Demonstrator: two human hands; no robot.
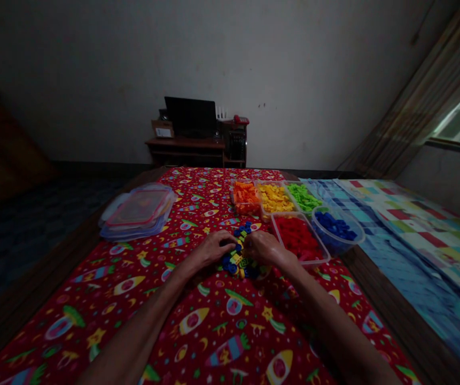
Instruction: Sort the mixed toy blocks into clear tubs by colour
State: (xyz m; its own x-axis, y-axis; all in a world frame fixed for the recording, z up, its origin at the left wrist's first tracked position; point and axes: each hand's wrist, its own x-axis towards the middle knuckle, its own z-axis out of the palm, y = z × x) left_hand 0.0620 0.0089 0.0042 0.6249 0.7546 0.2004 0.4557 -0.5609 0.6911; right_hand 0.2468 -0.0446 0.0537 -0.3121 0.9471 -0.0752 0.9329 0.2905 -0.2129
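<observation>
A small loose pile of blue, yellow and green toy building bricks (pixel 236 259) lies on the red patterned cloth, between my two hands. From the left, my left hand (pixel 216 246) reaches to the pile's edge. Its thumb and fingers curve together at the bricks, and what is between the tips is too small to make out. My right hand (pixel 262 247) is over the pile's right side, fingers bent downward and closed. The back of that hand hides its fingertips and anything in them.
Beyond my right hand stand clear containers of red bricks (pixel 296 238), blue bricks (pixel 336 225), orange bricks (pixel 246 197), yellow bricks (pixel 275 198) and green bricks (pixel 303 197). Stacked plastic lids (pixel 137 211) lie at the left. A desk with a dark monitor (pixel 192 116) stands by the wall.
</observation>
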